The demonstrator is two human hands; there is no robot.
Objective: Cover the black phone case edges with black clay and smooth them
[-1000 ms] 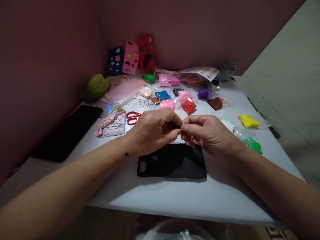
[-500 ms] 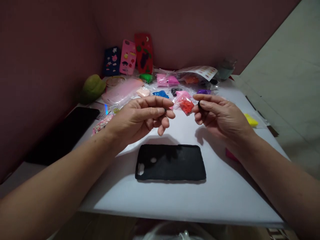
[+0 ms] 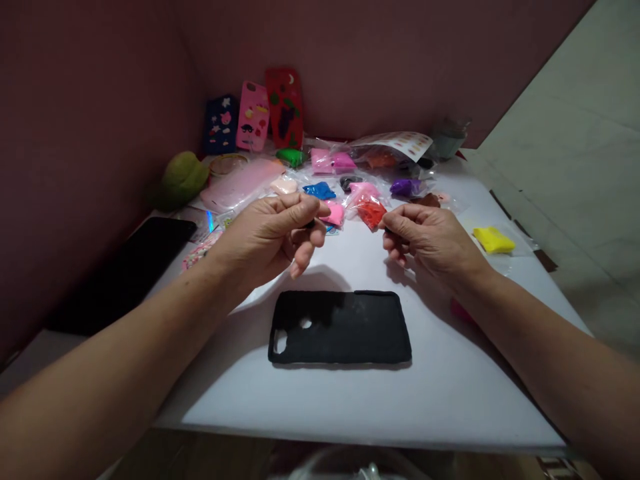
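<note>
Above the table, my left hand [image 3: 280, 233] is closed in a pinch on a small dark piece of clay [image 3: 311, 224], mostly covered by the thumb and fingers. Opposite it, my right hand [image 3: 427, 237] pinches another bit of black clay [image 3: 387, 230], of which only a sliver shows. The two hands are apart. Below and between them, a black phone case [image 3: 345, 330] lies flat on the white table, its camera cutout at the left end. Neither hand touches the case.
Behind the hands lie bags of coloured clay, among them red [image 3: 371, 215], blue [image 3: 320, 191] and purple [image 3: 405, 187]; yellow clay [image 3: 493, 239] is at right. Three decorated cases, one red [image 3: 285, 110], lean on the wall. A green fruit [image 3: 183, 179] and dark tablet-like slab [image 3: 125, 277] sit left.
My left hand has shifted left, and its thumb now covers more of the clay. The right hand has dropped a little and its fingers have closed further over the black bit.
</note>
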